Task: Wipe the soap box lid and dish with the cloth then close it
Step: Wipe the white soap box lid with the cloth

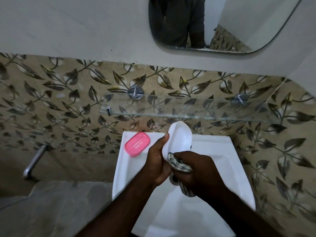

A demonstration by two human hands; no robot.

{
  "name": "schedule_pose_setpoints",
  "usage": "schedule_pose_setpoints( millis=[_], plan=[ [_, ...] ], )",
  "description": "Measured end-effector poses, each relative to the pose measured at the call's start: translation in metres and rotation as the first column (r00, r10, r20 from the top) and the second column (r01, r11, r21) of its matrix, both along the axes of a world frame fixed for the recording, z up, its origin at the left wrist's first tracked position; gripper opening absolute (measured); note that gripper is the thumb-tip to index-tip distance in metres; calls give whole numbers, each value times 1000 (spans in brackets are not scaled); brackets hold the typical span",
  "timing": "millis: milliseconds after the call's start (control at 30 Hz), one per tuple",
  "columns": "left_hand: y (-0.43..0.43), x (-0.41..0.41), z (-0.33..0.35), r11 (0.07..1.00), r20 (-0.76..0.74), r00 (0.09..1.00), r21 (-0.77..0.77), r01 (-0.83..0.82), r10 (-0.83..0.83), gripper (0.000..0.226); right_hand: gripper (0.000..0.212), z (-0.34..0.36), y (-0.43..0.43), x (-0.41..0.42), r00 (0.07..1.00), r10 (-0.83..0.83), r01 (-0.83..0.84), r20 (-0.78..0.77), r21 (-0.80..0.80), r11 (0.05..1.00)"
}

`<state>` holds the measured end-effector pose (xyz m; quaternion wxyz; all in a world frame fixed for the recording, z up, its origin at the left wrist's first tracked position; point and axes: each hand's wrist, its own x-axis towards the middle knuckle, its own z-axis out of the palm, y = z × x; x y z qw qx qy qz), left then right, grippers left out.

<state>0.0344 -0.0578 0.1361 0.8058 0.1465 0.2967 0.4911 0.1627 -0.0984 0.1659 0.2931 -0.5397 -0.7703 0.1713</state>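
No brand, label or writing can be read on any of the things here.

The soap box lid (179,139) is a plain white oval shell, smooth and glossy, held up on edge with its hollow side turned toward the right hand. The left hand (156,161) is closed around its lower left edge, thumb pressed along the rim and fingers wrapped behind. The right hand (196,170) is clenched on a bunched cloth (179,164), striped in dark and pale tones, and presses it against the lower end of the lid, so that cloth and lid touch. A tail of the cloth hangs below the right hand.

The soap dish (137,144) lies to the left of the left hand, near it but apart. It is pink and oval, with 2 short rows of small pale slots in its middle, and it rests flat on the back left corner of the white sink (239,168). Both hands are above the sink's basin.

Beyond the hands a clear glass shelf (196,108) sits on round metal mounts against a tiled wall (59,100) patterned with brown leaves. Above that a mirror (239,23) reflects a person's dark clothing. Far to the left of the hands a metal tap (35,161) juts from the wall.
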Motion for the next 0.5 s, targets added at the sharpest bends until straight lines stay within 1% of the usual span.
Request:
schedule_pose_setpoints(
  millis=[33, 100, 133, 167, 200, 233, 267, 300, 333, 367, 400, 433, 467, 500],
  plan=[
    [-4, 3, 0, 1000, 13, 1000, -15, 9, -9, 64, 38, 1, 0, -3, 998, 10, -13, -66, -46, 999],
    [-8, 7, -1, 1000, 53, 999, -21, 2, -1, 77, 23, 5, 1, -12, 975, 8, -33, -222, -111, 993],
    [-8, 8, -1, 1000, 68, 998, -20, -10, 11, 80, 20, 7, 1, -15, 947, -31, -22, -321, -161, 987],
    [-8, 9, -3, 999, 74, 997, -27, -30, 32, 83, 21, 9, 1, -19, 901, -81, -25, -425, -239, 971],
    [-7, 9, -3, 999, 99, 994, -25, -32, 35, 83, 21, 11, -1, -23, 848, -129, -53, -514, -324, 945],
    [-8, 8, 1, 999, 112, 993, -12, -35, 36, 79, 18, 11, -4, -27, 809, -156, -84, -566, -375, 923],
    [-7, 9, 0, 998, 94, 994, -7, -58, 58, 69, 17, 11, -9, -30, 809, -150, -95, -568, -378, 921],
    [-8, 8, 0, 996, 71, 994, -16, -85, 86, 56, 20, 9, -13, -32, 851, -116, -77, -512, -340, 937],
    [-7, 7, -3, 994, 62, 992, -18, -112, 113, 51, 27, 6, -18, -32, 910, -58, -67, -411, -285, 956],
    [-7, 5, -4, 992, 80, 989, -24, -125, 126, 52, 35, 3, -21, -29, 965, 11, -72, -262, -224, 972],
    [-7, 3, -4, 993, 130, 985, -46, -112, 117, 52, 40, -1, -22, -25, 995, 56, -69, -85, -151, 986],
    [-9, 2, -1, 994, 149, 983, -61, -95, 103, 51, 42, -4, -20, -21, 997, 63, -58, 53, -96, 994],
    [-9, 1, -3, 992, 140, 984, -73, -100, 109, 49, 38, -5, -19, -18, 991, 53, -44, 119, -78, 996],
    [-9, 0, -5, 992, 135, 984, -73, -105, 114, 48, 31, -4, -17, -17, 993, 48, -39, 109, -85, 996]
  ],
)
